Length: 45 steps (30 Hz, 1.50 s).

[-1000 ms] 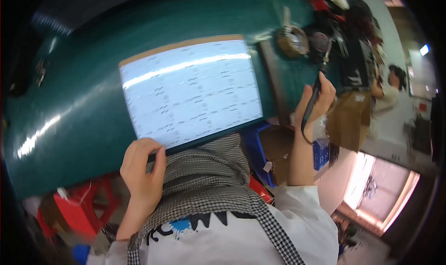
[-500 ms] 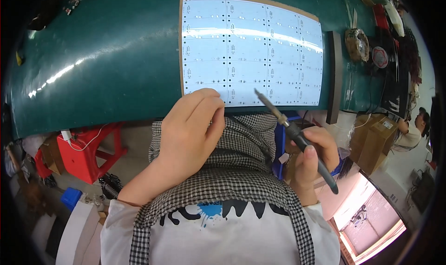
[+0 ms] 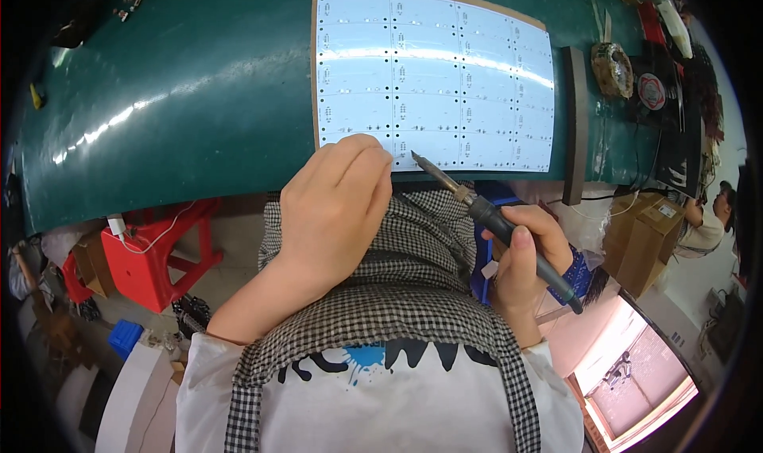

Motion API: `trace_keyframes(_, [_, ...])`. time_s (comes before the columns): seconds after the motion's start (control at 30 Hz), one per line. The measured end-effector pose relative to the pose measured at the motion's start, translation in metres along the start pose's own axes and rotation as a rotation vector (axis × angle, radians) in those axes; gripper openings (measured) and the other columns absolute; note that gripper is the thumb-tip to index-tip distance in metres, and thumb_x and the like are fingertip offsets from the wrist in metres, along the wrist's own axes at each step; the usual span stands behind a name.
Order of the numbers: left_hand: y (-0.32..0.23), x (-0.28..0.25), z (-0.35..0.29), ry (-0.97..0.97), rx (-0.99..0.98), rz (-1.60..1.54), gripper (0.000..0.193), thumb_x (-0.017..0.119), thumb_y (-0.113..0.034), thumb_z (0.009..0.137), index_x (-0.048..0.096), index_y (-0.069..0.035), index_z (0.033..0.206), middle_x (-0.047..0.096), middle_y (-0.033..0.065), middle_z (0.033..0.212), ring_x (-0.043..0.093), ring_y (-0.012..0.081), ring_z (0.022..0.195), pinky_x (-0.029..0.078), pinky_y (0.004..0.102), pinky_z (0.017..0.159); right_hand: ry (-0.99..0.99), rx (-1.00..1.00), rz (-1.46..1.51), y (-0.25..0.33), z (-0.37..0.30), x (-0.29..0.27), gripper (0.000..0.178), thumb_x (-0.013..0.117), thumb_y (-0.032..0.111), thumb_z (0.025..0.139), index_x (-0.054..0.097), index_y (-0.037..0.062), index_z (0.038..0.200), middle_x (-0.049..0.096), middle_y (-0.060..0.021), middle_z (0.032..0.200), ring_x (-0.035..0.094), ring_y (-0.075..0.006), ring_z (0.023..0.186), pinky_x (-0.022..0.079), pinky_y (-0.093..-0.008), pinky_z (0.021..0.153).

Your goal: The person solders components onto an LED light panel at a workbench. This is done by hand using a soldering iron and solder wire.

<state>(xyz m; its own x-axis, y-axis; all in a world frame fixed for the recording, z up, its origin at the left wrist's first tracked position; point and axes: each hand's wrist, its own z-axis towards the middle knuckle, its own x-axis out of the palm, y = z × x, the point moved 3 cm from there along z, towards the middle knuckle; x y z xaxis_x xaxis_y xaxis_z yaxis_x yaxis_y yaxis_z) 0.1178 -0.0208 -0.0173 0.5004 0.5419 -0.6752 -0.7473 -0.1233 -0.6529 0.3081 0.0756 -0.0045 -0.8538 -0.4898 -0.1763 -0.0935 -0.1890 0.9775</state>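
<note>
A white panel of circuit boards (image 3: 429, 78), marked off in a grid with small printed marks and holes, lies on the green table near its front edge. My right hand (image 3: 534, 256) grips the dark handle of a soldering iron (image 3: 489, 214), whose metal tip points up and left over the panel's front row. Whether the tip touches the board is unclear. At the panel's front left part, my left hand (image 3: 332, 207) is closed with its fingers bent together. Anything between those fingertips is hidden by the hand.
A dark bar (image 3: 573, 123) stands along the panel's right side. Farther right lie a wound roll (image 3: 611, 70) and a cardboard box (image 3: 642, 238). A red stool (image 3: 147, 254) stands below the table at the left. Another person (image 3: 703, 226) is at the far right.
The soldering iron's tip has moved left, closer to my left hand. My left hand has shifted slightly up and right. The whole view has moved a little.
</note>
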Motion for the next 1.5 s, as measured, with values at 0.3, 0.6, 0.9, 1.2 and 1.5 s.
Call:
trace_keyframes(0.3, [0.007, -0.013, -0.002, 0.026, -0.143, -0.129, 0.016, 0.068, 0.003, 0.073, 0.061, -0.003, 0.086, 0.065, 0.0088, 0.087, 0.063, 0.0258, 0.077, 0.051, 0.0324, 0.068, 0.123, -0.412, -0.325, 0.026, 0.006, 0.007, 0.017, 0.063, 0.006, 0.078, 0.065, -0.0074, 0.089, 0.065, -0.0146, 0.072, 0.064, -0.0221, 0.06, 0.051, -0.0286, 0.055])
trace_keyframes(0.6, [0.022, -0.024, 0.001, -0.043, -0.238, -0.109, 0.013, 0.065, 0.004, 0.075, 0.059, -0.001, 0.085, 0.057, 0.0089, 0.079, 0.057, 0.0217, 0.07, 0.046, 0.0305, 0.062, 0.096, -0.202, -0.298, 0.022, 0.001, 0.005, 0.026, 0.057, 0.016, 0.083, 0.064, -0.0077, 0.09, 0.062, -0.014, 0.068, 0.061, -0.0205, 0.056, 0.049, -0.0273, 0.052])
trace_keyframes(0.9, [0.025, -0.021, 0.001, -0.019, -0.233, -0.145, 0.012, 0.066, 0.003, 0.077, 0.059, -0.002, 0.085, 0.059, 0.0093, 0.082, 0.059, 0.0243, 0.073, 0.047, 0.0313, 0.064, 0.014, -0.037, -0.176, 0.016, 0.005, 0.005, 0.05, 0.047, 0.039, 0.094, 0.062, -0.008, 0.091, 0.059, -0.0151, 0.066, 0.058, -0.0186, 0.05, 0.047, -0.0244, 0.047])
trace_keyframes(1.2, [0.027, -0.021, 0.005, 0.0, -0.237, -0.171, 0.013, 0.065, 0.005, 0.076, 0.059, -0.002, 0.085, 0.058, 0.0088, 0.082, 0.059, 0.0219, 0.071, 0.047, 0.0295, 0.061, -0.047, 0.035, -0.081, 0.014, 0.02, 0.003, 0.049, 0.049, 0.037, 0.093, 0.065, -0.0092, 0.09, 0.063, -0.0148, 0.067, 0.062, -0.0178, 0.054, 0.047, -0.0238, 0.049])
trace_keyframes(1.5, [0.027, -0.022, 0.004, 0.035, -0.254, -0.187, 0.013, 0.065, 0.005, 0.076, 0.059, -0.002, 0.085, 0.057, 0.0084, 0.084, 0.058, 0.0208, 0.069, 0.047, 0.0291, 0.06, -0.021, 0.064, -0.107, 0.018, 0.025, 0.006, 0.049, 0.05, 0.037, 0.093, 0.065, -0.0091, 0.091, 0.064, -0.0147, 0.069, 0.062, -0.0175, 0.054, 0.047, -0.0236, 0.05])
